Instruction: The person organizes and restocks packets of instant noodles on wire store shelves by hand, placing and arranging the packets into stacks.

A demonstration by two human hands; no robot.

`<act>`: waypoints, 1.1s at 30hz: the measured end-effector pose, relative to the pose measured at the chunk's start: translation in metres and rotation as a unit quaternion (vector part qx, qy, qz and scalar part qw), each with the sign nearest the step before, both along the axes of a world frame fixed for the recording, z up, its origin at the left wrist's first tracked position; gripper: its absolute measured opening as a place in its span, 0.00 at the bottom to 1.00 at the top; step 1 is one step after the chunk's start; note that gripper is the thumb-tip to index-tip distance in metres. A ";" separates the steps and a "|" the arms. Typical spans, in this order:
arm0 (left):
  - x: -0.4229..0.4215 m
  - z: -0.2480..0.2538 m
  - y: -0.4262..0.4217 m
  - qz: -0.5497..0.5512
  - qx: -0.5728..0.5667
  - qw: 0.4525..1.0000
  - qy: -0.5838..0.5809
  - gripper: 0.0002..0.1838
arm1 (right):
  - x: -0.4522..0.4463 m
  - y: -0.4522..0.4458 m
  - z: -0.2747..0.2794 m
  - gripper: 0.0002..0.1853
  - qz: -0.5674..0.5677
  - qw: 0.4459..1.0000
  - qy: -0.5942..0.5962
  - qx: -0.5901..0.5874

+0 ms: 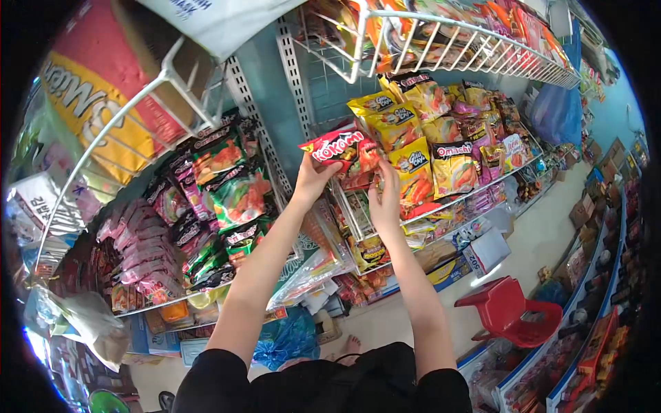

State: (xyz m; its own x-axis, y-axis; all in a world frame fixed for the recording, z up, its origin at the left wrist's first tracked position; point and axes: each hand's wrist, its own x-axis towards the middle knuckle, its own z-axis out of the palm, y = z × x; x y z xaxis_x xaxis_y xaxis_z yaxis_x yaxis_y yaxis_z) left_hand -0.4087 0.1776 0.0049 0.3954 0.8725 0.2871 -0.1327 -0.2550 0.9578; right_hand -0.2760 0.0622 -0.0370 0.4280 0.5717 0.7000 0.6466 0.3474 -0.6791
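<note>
Holding a red Kokomi packet (pixel 352 160) just above frame centre, clamping its left end in the left hand (pixel 317 177) and pinching its right edge in the half-curled right hand (pixel 385 196), fingertips perhaps partly hidden; near yellow packets (pixel 415 172) right of centre.

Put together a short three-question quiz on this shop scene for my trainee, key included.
1. Multiple choice: which word is printed on the packet held between the person's left grip and right grip?
A) Omachi
B) Kokomi
C) Gau Cay

2. True or false: the red chair stands off to the person's left.

3. Fill in the colour: the Gau Cay packets near the right grip are mostly ___.

Key:
1. B, Kokomi.
2. False; it stands off to the right.
3. Yellow.
</note>
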 end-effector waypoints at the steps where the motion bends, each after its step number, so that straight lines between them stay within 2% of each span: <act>1: 0.004 -0.002 0.003 -0.013 0.024 1.000 0.007 0.28 | -0.001 -0.003 0.001 0.29 -0.025 1.000 -0.012 0.002; 3: 0.003 -0.006 0.013 -0.031 0.001 0.998 0.052 0.28 | -0.003 -0.011 0.002 0.32 -0.054 0.998 -0.033 -0.002; 5: -0.004 -0.014 0.028 -0.059 0.038 0.993 0.091 0.31 | -0.005 -0.016 0.002 0.32 -0.048 0.998 -0.019 -0.020; 8: -0.013 -0.009 0.026 -0.092 0.038 0.986 0.134 0.34 | 0.002 -0.016 -0.009 0.32 -0.025 0.992 -0.114 -0.057; 10: -0.008 -0.004 0.017 -0.083 0.039 0.982 0.165 0.36 | 0.000 -0.015 -0.016 0.30 -0.044 0.991 -0.070 -0.106; 12: 0.001 -0.037 0.030 -0.050 0.076 0.968 0.235 0.36 | 0.001 -0.013 -0.019 0.30 -0.057 0.987 -0.031 -0.146; 13: 0.002 -0.016 0.008 0.013 0.119 0.942 0.313 0.34 | 0.001 -0.010 -0.025 0.31 -0.070 0.985 -0.036 -0.156; 14: 0.006 -0.016 0.010 -0.025 0.086 0.951 0.296 0.30 | 0.000 -0.009 -0.026 0.31 -0.083 0.982 -0.041 -0.166; 16: 0.009 -0.021 0.016 -0.054 0.107 0.934 0.337 0.27 | -0.004 -0.008 -0.024 0.32 -0.127 0.972 -0.086 -0.179; 17: 0.011 -0.023 0.012 0.007 0.187 0.914 0.360 0.29 | -0.005 -0.009 -0.021 0.33 -0.142 0.968 -0.100 -0.181; 19: 0.019 -0.026 0.013 0.051 0.139 0.916 0.372 0.31 | -0.002 -0.002 -0.030 0.33 -0.150 0.962 -0.117 -0.196; 20: 0.021 -0.028 0.011 0.112 0.227 0.870 0.422 0.32 | -0.001 -0.002 -0.032 0.33 -0.151 0.958 -0.120 -0.213; 22: 0.019 -0.031 0.009 0.192 0.244 0.886 0.346 0.36 | -0.001 -0.002 -0.028 0.34 -0.121 0.947 -0.104 -0.279; 23: 0.017 -0.033 0.014 0.213 0.231 0.881 0.355 0.40 | -0.002 -0.003 -0.023 0.35 -0.112 0.937 -0.108 -0.312; 25: 0.012 -0.032 0.015 0.253 0.236 0.859 0.376 0.41 | -0.001 0.000 -0.029 0.40 -0.096 0.914 -0.139 -0.369; 26: 0.012 -0.029 0.013 0.238 0.224 0.867 0.377 0.32 | 0.000 0.001 -0.033 0.40 -0.084 0.905 -0.147 -0.389; 27: 0.013 -0.028 0.013 0.238 0.222 0.869 0.373 0.32 | 0.003 0.003 -0.037 0.43 -0.068 0.899 -0.155 -0.404; 29: 0.013 -0.032 0.022 0.136 0.447 0.808 0.358 0.24 | 0.003 0.003 -0.036 0.44 -0.065 0.890 -0.168 -0.419; 30: 0.018 -0.036 0.023 0.109 0.466 0.800 0.361 0.19 | 0.003 0.003 -0.036 0.45 -0.062 0.881 -0.177 -0.435; 33: 0.028 -0.055 0.028 0.125 0.428 0.801 0.400 0.15 | 0.006 0.008 -0.049 0.47 -0.067 0.877 -0.201 -0.431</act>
State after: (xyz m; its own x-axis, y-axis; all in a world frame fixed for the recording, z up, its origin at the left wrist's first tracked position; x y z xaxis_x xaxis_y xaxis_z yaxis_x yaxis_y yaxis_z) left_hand -0.3810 0.2053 -0.0501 0.5958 0.5721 0.5637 0.5933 -0.7866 0.1712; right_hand -0.2701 0.0698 -0.0857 0.3491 0.9264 0.1413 0.8897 -0.2803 -0.3605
